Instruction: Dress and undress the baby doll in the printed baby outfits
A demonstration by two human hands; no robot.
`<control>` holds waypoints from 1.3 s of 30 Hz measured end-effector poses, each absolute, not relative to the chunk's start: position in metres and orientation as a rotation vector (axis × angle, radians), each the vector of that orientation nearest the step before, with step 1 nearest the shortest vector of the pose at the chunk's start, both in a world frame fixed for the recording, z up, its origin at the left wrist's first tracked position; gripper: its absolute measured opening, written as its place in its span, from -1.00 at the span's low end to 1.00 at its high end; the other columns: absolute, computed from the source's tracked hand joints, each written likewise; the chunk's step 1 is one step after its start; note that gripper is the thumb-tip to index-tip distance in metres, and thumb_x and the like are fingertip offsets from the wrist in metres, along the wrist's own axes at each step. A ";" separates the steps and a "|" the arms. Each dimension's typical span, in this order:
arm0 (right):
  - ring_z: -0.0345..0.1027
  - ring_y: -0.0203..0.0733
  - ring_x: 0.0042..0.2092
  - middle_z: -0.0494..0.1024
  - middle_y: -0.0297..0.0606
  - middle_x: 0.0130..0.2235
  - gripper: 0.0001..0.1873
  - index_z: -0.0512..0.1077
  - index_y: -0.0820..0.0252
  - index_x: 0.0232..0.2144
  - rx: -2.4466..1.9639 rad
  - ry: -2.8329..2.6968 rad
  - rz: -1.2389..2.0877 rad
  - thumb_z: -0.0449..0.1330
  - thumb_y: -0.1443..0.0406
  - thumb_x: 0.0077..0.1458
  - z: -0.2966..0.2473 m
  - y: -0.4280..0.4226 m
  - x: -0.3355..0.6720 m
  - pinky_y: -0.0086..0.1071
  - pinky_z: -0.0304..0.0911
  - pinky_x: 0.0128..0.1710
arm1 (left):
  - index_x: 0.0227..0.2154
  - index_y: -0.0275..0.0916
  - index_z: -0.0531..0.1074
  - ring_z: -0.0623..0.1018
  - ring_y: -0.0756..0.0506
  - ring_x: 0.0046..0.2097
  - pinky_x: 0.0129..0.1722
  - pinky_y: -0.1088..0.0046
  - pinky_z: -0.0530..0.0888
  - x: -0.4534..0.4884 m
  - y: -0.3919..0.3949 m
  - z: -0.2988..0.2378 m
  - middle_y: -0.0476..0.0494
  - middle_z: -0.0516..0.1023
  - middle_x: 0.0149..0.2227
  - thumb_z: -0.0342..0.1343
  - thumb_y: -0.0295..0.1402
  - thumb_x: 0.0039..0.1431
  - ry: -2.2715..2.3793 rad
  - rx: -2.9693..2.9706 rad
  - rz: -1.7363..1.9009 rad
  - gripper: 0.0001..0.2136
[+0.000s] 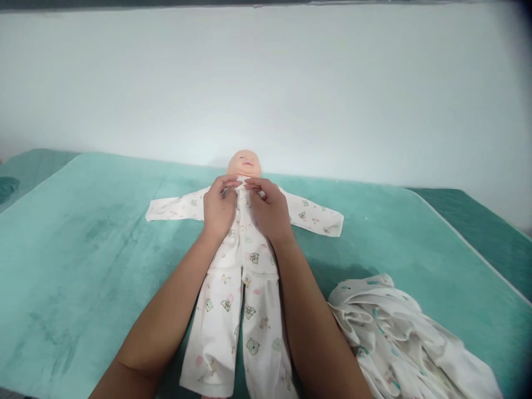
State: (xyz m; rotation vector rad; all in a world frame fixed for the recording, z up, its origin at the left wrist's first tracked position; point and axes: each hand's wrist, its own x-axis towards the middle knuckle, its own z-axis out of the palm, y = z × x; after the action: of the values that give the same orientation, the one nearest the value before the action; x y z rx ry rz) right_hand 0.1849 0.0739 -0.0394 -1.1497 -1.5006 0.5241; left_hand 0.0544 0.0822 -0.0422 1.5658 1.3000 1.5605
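Note:
A baby doll (pixel 244 162) lies face up with its head toward the wall, dressed in a white baby shirt (pixel 249 252) and matching baby pants (pixel 222 332) printed with small bears. Its sleeves stretch out to both sides. At the neck, my left hand (pixel 219 206) pinches one front edge of the shirt's collar. Opposite it, my right hand (pixel 271 209) pinches the other edge, with the fingertips of both hands almost meeting. Lower down, the shirt front lies closed over the waist of the pants. My fingers partly hide the collar and chest.
A crumpled white printed cloth (pixel 407 332) lies at the lower right, beside my right forearm. Under everything spreads a green plush cover (pixel 83 249), with darker green fabric (pixel 477 221) at the right edge. A white wall (pixel 266 83) rises just behind the doll's head.

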 end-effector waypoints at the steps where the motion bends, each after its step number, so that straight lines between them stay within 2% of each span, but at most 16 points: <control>1: 0.42 -0.08 -0.08 0.62 -0.28 -0.14 -0.72 0.55 0.05 -0.17 -1.163 -1.480 0.526 0.07 0.33 0.17 -0.039 0.074 0.185 -0.17 0.32 -0.03 | -0.12 -0.12 0.46 0.62 -0.09 -0.03 0.03 0.30 0.51 0.054 0.082 -0.042 -0.05 0.66 -0.12 0.01 -0.48 0.23 1.293 1.560 1.561 -0.77; 8: 0.45 -0.10 -0.21 0.64 -0.32 -0.25 -0.75 0.62 0.02 -0.32 -1.229 -1.394 0.510 0.12 0.31 0.08 -0.038 0.072 0.186 -0.16 0.34 -0.05 | -0.05 -0.10 0.41 0.61 -0.06 -0.01 0.07 0.31 0.52 0.055 0.081 -0.041 -0.07 0.65 -0.10 0.00 -0.47 0.24 1.198 1.622 1.573 -0.74; 14: 0.45 -0.15 -0.29 0.63 -0.33 -0.36 -0.78 0.56 0.09 -0.39 -1.208 -1.182 0.742 0.09 0.31 0.03 -0.034 0.071 0.185 -0.27 0.35 -0.21 | -0.07 -0.15 0.43 0.59 -0.06 0.00 0.07 0.32 0.51 0.055 0.086 -0.043 -0.13 0.61 -0.06 0.00 -0.45 0.26 1.266 1.573 1.609 -0.77; 16: 0.46 -0.15 -0.25 0.65 -0.32 -0.30 -0.77 0.56 0.10 -0.33 -1.195 -1.190 0.729 0.10 0.30 0.06 -0.035 0.072 0.185 -0.26 0.35 -0.17 | -0.10 -0.16 0.47 0.56 -0.09 0.03 0.10 0.27 0.48 0.055 0.087 -0.044 -0.13 0.59 -0.04 0.01 -0.42 0.26 1.337 1.592 1.592 -0.79; 20: 0.43 -0.09 0.02 0.61 -0.28 0.03 -0.61 0.53 0.01 -0.03 -1.185 -1.352 0.667 0.09 0.31 0.11 -0.038 0.074 0.186 -0.18 0.35 0.00 | -0.20 -0.17 0.54 0.51 -0.15 0.08 0.17 0.19 0.42 0.054 0.089 -0.044 -0.15 0.57 -0.03 0.01 -0.46 0.23 1.440 1.710 1.523 -0.79; 22: 0.38 -0.06 0.11 0.59 -0.30 0.07 -0.57 0.51 -0.02 0.03 -1.185 -1.448 0.645 0.07 0.32 0.14 -0.039 0.074 0.186 -0.12 0.31 0.08 | -0.25 -0.17 0.55 0.51 -0.15 0.08 0.18 0.18 0.40 0.054 0.089 -0.043 -0.14 0.58 -0.05 0.01 -0.47 0.22 1.447 1.733 1.508 -0.79; 26: 0.34 -0.06 0.13 0.60 -0.33 0.04 -0.58 0.49 -0.03 0.03 -1.183 -1.502 0.615 0.03 0.33 0.18 -0.039 0.072 0.186 -0.07 0.25 0.17 | -0.26 -0.16 0.55 0.52 -0.14 0.05 0.15 0.22 0.42 0.054 0.089 -0.043 -0.12 0.58 -0.09 0.06 -0.44 0.22 1.425 1.712 1.501 -0.83; 33: 0.37 -0.07 0.03 0.60 -0.29 -0.02 -0.64 0.48 0.01 -0.03 -1.186 -1.467 0.614 0.02 0.34 0.19 -0.038 0.072 0.185 -0.13 0.29 0.07 | -0.29 -0.18 0.51 0.53 -0.13 -0.01 0.09 0.25 0.43 0.055 0.091 -0.045 -0.15 0.57 -0.13 0.15 -0.29 0.25 1.418 1.681 1.522 -0.90; 39: 0.41 -0.08 -0.03 0.64 -0.30 -0.13 -0.72 0.51 0.05 -0.18 -1.184 -1.405 0.643 0.02 0.33 0.18 -0.036 0.071 0.184 -0.15 0.31 0.04 | -0.36 -0.19 0.47 0.52 -0.12 0.02 0.12 0.24 0.41 0.054 0.092 -0.046 -0.15 0.55 -0.09 0.12 -0.41 0.23 1.399 1.697 1.496 -0.94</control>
State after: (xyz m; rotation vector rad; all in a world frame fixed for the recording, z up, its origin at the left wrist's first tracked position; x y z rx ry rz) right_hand 0.1840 0.0711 -0.0361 -1.1838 -1.4050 0.6429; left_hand 0.0542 0.0925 -0.0463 1.6975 1.3986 1.4959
